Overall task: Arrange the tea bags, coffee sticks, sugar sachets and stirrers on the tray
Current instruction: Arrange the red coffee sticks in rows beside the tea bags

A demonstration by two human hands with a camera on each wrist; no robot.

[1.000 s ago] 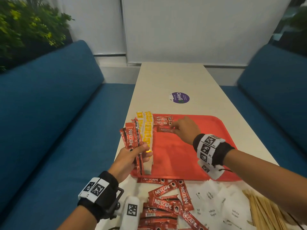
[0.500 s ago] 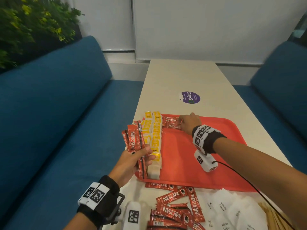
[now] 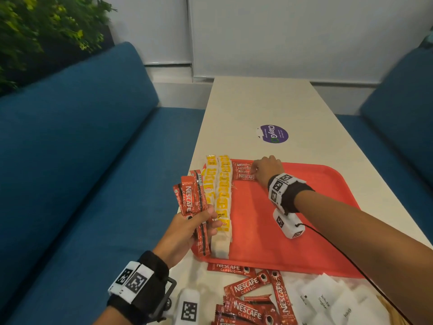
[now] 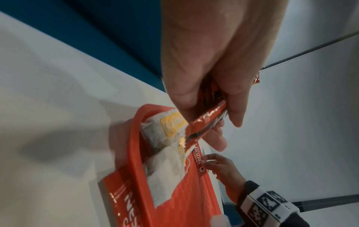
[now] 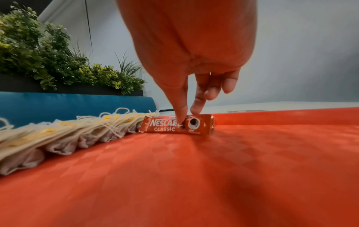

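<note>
A red tray lies on the table. Two rows of yellow-tagged tea bags run along its left side. Beside them at the far corner lie a few red Nescafe coffee sticks. My right hand pinches the nearest stick between thumb and forefinger as it lies flat on the tray. My left hand hovers over the tray's left edge and grips a fanned bunch of coffee sticks. Loose coffee sticks, white sugar sachets and wooden stirrers lie on the table in front of the tray.
Blue sofas flank the long pale table, which carries a purple sticker beyond the tray. A green plant stands behind the left sofa. The tray's middle and right side are bare red surface.
My right hand has reached further to the tray's far left corner and brought a stick down against the ones lying there. The left hand keeps its bunch in much the same place.
</note>
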